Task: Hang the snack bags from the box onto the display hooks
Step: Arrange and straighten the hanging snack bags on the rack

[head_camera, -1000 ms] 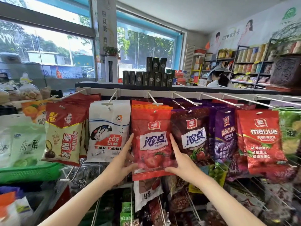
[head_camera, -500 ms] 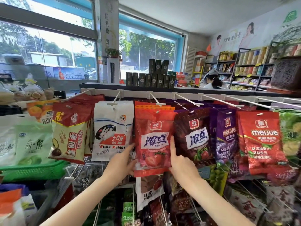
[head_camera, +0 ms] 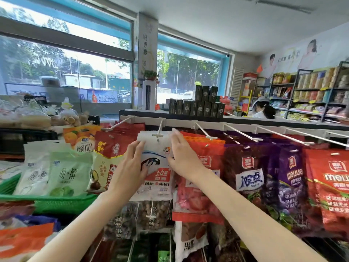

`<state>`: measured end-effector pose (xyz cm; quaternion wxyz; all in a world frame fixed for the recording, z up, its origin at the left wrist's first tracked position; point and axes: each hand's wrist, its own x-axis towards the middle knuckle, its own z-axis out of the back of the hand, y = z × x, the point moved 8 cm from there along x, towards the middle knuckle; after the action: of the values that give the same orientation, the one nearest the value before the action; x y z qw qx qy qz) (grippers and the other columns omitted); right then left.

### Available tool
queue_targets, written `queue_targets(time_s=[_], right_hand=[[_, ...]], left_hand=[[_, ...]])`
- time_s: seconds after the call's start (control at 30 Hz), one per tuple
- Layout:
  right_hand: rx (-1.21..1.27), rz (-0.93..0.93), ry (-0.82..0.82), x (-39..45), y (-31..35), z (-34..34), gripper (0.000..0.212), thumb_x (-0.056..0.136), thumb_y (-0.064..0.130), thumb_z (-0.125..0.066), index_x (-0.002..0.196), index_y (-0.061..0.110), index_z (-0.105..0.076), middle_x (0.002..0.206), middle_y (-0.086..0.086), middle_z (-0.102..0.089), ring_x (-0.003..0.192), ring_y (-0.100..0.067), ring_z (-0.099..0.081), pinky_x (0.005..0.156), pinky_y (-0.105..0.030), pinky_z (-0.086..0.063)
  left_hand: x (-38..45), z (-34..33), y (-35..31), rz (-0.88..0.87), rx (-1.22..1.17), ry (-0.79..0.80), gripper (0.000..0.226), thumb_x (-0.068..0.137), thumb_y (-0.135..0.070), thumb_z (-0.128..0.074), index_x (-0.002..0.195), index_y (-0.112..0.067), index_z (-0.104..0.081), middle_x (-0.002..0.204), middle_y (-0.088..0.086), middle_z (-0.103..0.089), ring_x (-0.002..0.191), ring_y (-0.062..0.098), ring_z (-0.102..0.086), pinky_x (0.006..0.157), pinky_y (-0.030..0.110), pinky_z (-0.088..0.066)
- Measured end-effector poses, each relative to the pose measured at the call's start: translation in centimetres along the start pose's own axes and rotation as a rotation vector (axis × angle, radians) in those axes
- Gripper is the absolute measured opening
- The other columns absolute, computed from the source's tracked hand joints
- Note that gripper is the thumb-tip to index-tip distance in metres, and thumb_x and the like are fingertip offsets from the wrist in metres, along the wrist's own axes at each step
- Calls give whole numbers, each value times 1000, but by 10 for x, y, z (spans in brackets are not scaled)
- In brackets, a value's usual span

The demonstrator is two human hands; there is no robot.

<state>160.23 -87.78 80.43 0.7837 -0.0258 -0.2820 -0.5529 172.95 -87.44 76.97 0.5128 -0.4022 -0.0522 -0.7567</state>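
On the second hook (head_camera: 158, 131) from the left end of the display rail (head_camera: 239, 126), the White Rabbit candy bag (head_camera: 157, 167) hangs. The left hand (head_camera: 130, 167) and right hand (head_camera: 184, 155) flank its side edges, fingers straight, touching. This looks like straightening a hung bag; next, release and fetch another from the box, not visible here.

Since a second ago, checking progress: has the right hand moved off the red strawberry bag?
Yes. The right hand went left, from the red strawberry bag to the White Rabbit bag.
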Motion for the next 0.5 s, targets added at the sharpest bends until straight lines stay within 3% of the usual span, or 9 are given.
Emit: queue_targets(time_s=[0.07,0.17,0.23,0.33,0.4,0.5], right_hand=[[-35,-69,-14,26,-5,3,56,93,10,-46,145,12,-25,153,-8,-22,137,-29,-29,105,-42,-38],[-3,-141,80,48,-9,3,30,94,15,-43,123,9,-46,124,-14,-55,114,-31,-52,89,-38,-44],[91,-153,108,51,-11,7,24,92,19,-51,113,9,-51,108,-9,-61,101,-26,-57,86,-37,-46],[259,-181,111,48,-17,10,20,88,20,-60,105,10,-57,82,3,-57,83,-15,-54,73,-28,-46],[341,-220,63,50,-24,12,16,89,16,-57,104,9,-60,81,1,-60,76,-14,-54,68,-25,-46],[277,-230,-65,66,-28,21,25,90,7,-45,110,8,-62,104,-10,-66,83,-24,-64,81,-37,-54]], left_hand=[[7,4,-5,-26,52,28,64,91,-12,-49,147,-13,-16,151,1,-16,104,20,-57,72,19,-43],[21,8,-10,-35,98,73,62,95,-15,-43,148,-14,-11,156,-1,-7,105,21,-59,82,25,-49],[32,10,-11,-49,127,108,58,97,-16,-42,148,-12,-14,155,1,-13,118,24,-53,92,30,-46],[47,7,-7,-1,95,166,47,97,-22,-42,141,-13,-29,141,6,-33,111,30,-56,86,34,-48],[55,5,-4,43,56,180,39,96,-24,-42,133,-13,-36,129,7,-40,104,31,-58,82,35,-47],[62,6,-4,41,68,153,27,97,-24,-41,120,-12,-44,119,5,-44,91,29,-60,75,32,-51]])
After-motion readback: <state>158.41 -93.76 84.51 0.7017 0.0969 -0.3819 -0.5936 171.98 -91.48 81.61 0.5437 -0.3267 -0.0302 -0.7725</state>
